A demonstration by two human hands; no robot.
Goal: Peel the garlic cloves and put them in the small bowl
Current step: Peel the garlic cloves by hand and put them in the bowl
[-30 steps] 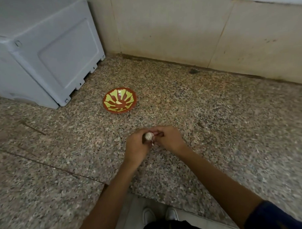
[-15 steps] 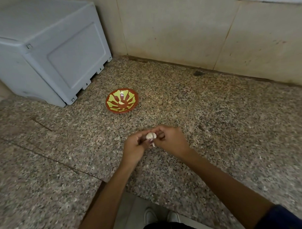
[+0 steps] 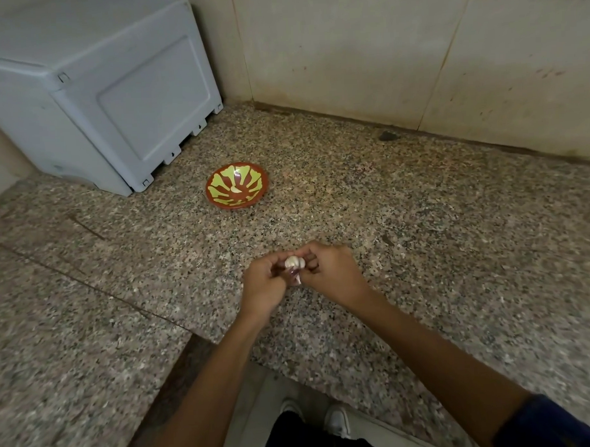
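Both hands, left (image 3: 263,284) and right (image 3: 330,272), pinch the garlic (image 3: 295,262) above the tabletop (image 3: 420,219). I'd peel slowly, then reach the bowl (image 3: 237,186).

1. A speckled granite counter (image 3: 421,252) runs along a tiled wall and turns a corner at the near left.
2. A small bowl (image 3: 265,187), red-brown with yellow-green patches, sits on it well back from the front edge.
3. One pale piece in the bowl, possibly a peeled clove (image 3: 235,189).
4. A grey plastic box (image 3: 115,96) stands at the back left, near the bowl.
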